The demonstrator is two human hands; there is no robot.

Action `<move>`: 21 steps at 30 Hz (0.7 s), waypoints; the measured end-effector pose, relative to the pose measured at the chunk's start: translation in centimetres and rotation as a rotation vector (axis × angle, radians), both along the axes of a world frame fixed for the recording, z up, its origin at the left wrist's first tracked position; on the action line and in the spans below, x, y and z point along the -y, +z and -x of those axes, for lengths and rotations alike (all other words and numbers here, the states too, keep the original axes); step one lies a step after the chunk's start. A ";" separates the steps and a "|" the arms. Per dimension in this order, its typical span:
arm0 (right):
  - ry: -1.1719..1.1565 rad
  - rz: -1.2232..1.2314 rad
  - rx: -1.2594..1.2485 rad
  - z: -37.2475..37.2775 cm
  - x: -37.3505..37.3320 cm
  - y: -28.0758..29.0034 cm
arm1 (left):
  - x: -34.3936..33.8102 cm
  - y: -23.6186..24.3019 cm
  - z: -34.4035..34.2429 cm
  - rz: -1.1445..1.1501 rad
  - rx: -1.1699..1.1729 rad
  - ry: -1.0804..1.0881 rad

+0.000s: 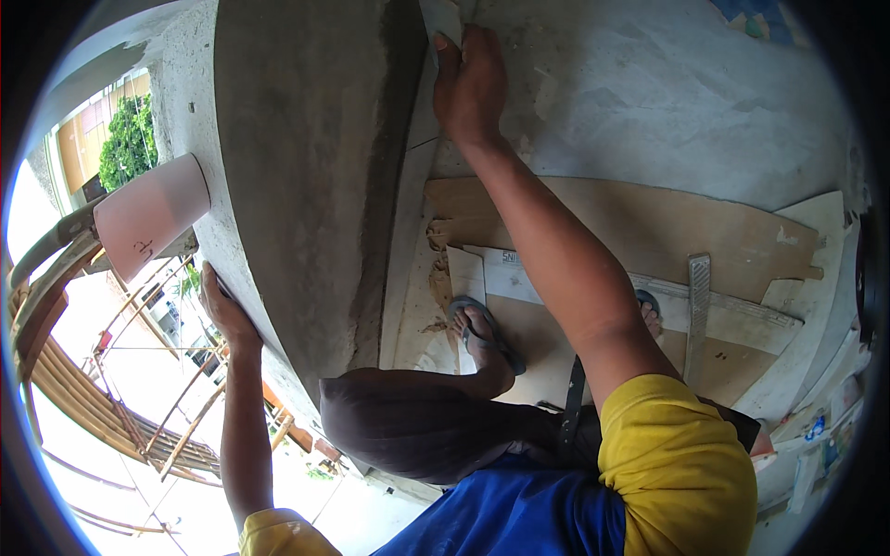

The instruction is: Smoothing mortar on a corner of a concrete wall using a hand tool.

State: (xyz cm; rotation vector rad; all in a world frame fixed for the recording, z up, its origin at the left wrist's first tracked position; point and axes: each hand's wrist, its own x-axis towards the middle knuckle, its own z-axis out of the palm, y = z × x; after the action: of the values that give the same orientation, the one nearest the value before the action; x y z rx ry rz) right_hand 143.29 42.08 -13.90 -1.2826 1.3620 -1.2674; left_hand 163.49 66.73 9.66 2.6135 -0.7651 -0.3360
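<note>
My right hand (470,88) is closed on a thin, pale grey flat blade (441,20), held against the inner side of a wide grey cement ledge (306,176). Only part of the blade shows, and its handle, if it has one, is hidden. My left hand (227,310) reaches round the ledge's outer side, its fingers stretched out and lying along the pale face. Just above that hand a pink cylinder-shaped piece (153,218) sticks out from the outer face.
Cardboard sheets (612,208) cover the floor around my sandalled feet, with a flat metal strip (697,315) on them. A pale concrete surface (667,102) lies beyond. Outside the ledge are a drop, bamboo scaffolding (120,417) and a green tree (130,144).
</note>
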 end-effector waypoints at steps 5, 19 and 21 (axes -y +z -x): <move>0.113 0.169 -0.155 -0.8 -3.1 1.5 | 1.0 0.3 1.4 0.152 -0.173 0.173; 0.097 0.141 -0.037 0.6 -10.6 2.3 | -0.4 -0.5 0.4 0.140 0.035 0.039; 0.082 0.222 -0.064 -0.4 -6.6 2.9 | 0.3 -0.5 1.2 0.201 0.039 0.051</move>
State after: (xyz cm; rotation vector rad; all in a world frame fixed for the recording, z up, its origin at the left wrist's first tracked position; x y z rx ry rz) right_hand 143.66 48.64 -10.97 -1.5266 1.2245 -1.3594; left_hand 162.30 66.47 9.16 2.4517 -0.7048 -0.1831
